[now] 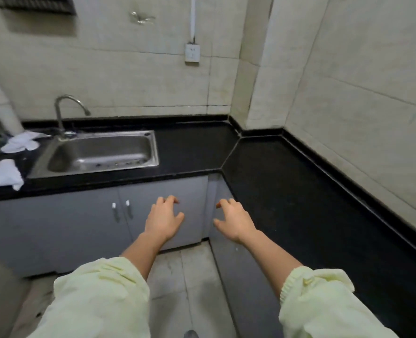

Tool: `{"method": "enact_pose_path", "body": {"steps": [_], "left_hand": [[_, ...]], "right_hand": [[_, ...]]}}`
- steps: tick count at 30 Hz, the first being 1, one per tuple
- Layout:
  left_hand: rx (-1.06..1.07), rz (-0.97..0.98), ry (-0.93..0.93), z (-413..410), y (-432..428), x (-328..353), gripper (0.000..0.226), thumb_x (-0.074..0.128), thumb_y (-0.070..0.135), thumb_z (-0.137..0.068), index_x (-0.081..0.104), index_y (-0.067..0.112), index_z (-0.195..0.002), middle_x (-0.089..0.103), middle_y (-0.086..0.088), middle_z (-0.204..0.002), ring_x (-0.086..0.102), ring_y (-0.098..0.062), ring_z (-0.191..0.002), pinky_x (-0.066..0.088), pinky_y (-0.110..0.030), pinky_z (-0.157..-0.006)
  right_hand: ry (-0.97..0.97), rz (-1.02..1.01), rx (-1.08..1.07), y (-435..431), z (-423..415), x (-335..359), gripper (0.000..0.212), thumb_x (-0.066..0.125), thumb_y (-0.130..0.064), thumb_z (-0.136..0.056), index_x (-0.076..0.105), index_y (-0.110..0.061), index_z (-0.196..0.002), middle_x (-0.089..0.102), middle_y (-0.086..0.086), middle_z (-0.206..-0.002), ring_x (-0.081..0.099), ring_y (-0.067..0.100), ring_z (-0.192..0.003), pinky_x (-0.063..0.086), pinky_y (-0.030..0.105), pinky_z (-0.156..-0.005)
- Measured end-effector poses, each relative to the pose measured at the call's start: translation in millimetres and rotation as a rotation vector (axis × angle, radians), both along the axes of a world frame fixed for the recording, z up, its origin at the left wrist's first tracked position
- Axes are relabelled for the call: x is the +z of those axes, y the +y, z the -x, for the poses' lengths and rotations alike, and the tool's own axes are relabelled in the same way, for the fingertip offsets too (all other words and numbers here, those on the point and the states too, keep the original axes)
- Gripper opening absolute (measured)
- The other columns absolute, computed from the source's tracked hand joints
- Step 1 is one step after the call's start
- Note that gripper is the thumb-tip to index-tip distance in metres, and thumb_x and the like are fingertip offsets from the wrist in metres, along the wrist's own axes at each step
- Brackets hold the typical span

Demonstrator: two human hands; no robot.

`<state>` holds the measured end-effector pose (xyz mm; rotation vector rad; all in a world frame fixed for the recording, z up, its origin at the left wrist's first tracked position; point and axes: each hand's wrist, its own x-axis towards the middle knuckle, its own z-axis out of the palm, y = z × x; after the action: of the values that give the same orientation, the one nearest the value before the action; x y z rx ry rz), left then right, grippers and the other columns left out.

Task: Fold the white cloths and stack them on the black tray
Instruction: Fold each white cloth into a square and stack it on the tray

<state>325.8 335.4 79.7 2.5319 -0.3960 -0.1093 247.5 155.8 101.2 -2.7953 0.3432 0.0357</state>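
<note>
Both arms reach forward with pale yellow-green sleeves pushed up. The left hand and the right hand hover side by side, a gap between them, palms down, fingers loosely bent and spread, holding nothing and touching nothing. Behind them are the grey cabinet doors, and above them the edge of the black counter. The white cloths lie well apart from both hands, far up and to the left of the left hand. A crumpled cloth sits beside the faucet, and a second cloth lies nearer the counter's front edge, beyond the left side of the steel sink. No tray can be made out.
</note>
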Motion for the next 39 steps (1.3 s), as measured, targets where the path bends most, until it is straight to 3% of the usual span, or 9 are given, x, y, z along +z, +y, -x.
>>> {"method": "enact_pose_path", "body": {"steps": [7, 15, 21, 26, 34, 39], "left_hand": [[0.187, 0.01, 0.015, -112.6, 86.4, -5.0, 0.038, 0.056, 0.029, -0.088, 0.05, 0.021, -0.125, 0.044, -0.008, -0.128, 0.054, -0.029, -0.108, 0.046, -0.044, -0.093], [0.41, -0.004, 0.034, -226.1, 174.3, -6.5, 0.04, 0.059, 0.026, -0.088, 0.051, 0.016, -0.126, 0.046, -0.011, -0.127, 0.049, -0.031, -0.113, 0.045, -0.041, -0.095], [0.521, 0.001, 0.059, -289.0, 251.6, -19.2, 0.039, 0.061, 0.025, -0.088, 0.053, 0.015, -0.124, 0.049, -0.011, -0.125, 0.049, -0.031, -0.113, 0.047, -0.041, -0.091], [0.573, -0.028, 0.088, -340.8, 335.6, -40.1, 0.038, 0.058, 0.021, -0.089, 0.053, 0.012, -0.126, 0.049, -0.014, -0.125, 0.048, -0.033, -0.112, 0.043, -0.041, -0.096], [0.631, -0.037, 0.131, -415.5, 457.8, -74.5, 0.031, 0.056, 0.013, -0.09, 0.054, 0.008, -0.12, 0.051, -0.018, -0.119, 0.053, -0.035, -0.103, 0.045, -0.044, -0.089], [0.69, -0.044, 0.202, -455.9, 506.0, -95.9, 0.032, 0.054, 0.014, -0.093, 0.051, 0.011, -0.124, 0.05, -0.015, -0.125, 0.052, -0.031, -0.112, 0.045, -0.04, -0.094]], "right_hand": [[0.029, -0.02, 0.213, 75.8, -156.0, -10.6, 0.049, 0.057, -0.034, -0.09, 0.043, -0.016, -0.134, 0.044, 0.008, -0.136, 0.042, 0.029, -0.126, 0.042, 0.043, -0.099], [0.015, -0.005, 0.384, 169.9, -308.6, -10.9, 0.044, 0.057, -0.03, -0.089, 0.046, -0.014, -0.128, 0.045, 0.008, -0.132, 0.04, 0.029, -0.125, 0.04, 0.043, -0.099], [0.033, 0.044, 0.534, 245.6, -387.2, -23.2, 0.048, 0.056, -0.033, -0.091, 0.043, -0.011, -0.131, 0.044, 0.011, -0.134, 0.04, 0.031, -0.126, 0.041, 0.043, -0.101], [0.105, 0.005, 0.639, 316.3, -448.9, -41.0, 0.049, 0.057, -0.032, -0.09, 0.044, -0.011, -0.132, 0.046, 0.013, -0.134, 0.04, 0.031, -0.126, 0.038, 0.04, -0.099], [0.219, -0.103, 0.67, 430.4, -532.8, -69.2, 0.047, 0.056, -0.029, -0.091, 0.044, -0.013, -0.133, 0.046, 0.011, -0.134, 0.043, 0.03, -0.124, 0.04, 0.041, -0.102], [0.297, -0.174, 0.665, 490.4, -561.3, -91.3, 0.05, 0.056, -0.03, -0.093, 0.042, -0.014, -0.138, 0.044, 0.012, -0.137, 0.043, 0.029, -0.125, 0.044, 0.043, -0.101]]}}
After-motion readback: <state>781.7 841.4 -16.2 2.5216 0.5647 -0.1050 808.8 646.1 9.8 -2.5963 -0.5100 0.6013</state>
